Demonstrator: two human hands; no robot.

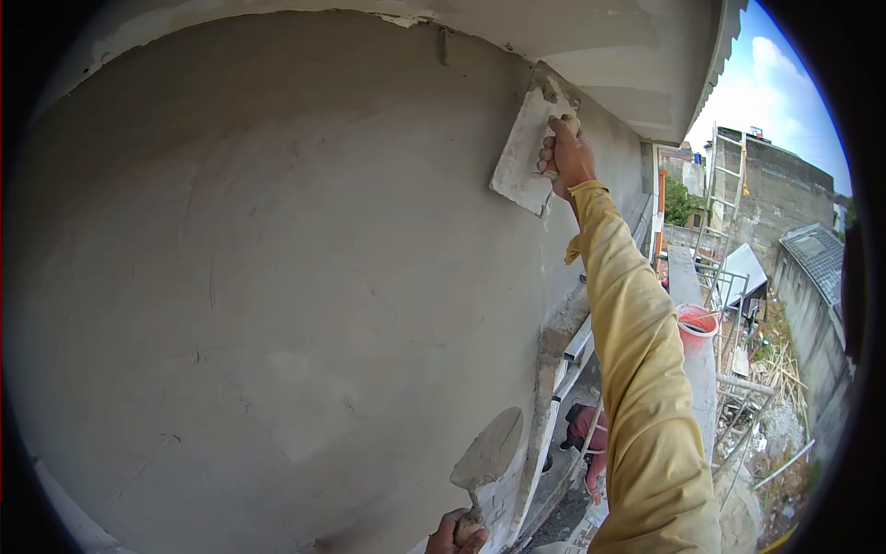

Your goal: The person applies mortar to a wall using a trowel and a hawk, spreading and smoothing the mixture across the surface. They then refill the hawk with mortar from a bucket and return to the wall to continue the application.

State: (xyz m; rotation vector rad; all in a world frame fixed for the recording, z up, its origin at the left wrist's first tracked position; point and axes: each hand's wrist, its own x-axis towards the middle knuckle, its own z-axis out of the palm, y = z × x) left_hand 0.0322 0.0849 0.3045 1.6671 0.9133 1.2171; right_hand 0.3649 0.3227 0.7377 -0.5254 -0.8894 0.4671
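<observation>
My right hand point(567, 157), at the end of a yellow sleeve, is wrapped round the handle of a flat rectangular float point(524, 152). The float lies against the grey plastered wall point(277, 231), close under the overhanging ceiling edge. At the bottom of the view, my left hand point(458, 532) grips the handle of a pointed trowel point(491, 452), whose blade points up and has grey mortar on it. The trowel is low in front of the wall, near its right edge.
A red bucket point(697, 325) stands on a narrow plank point(685, 277) to the right, beside metal scaffolding and a ladder point(726, 185). A person in a pink top point(591, 432) is below. Rubble point(780, 425) lies at lower right.
</observation>
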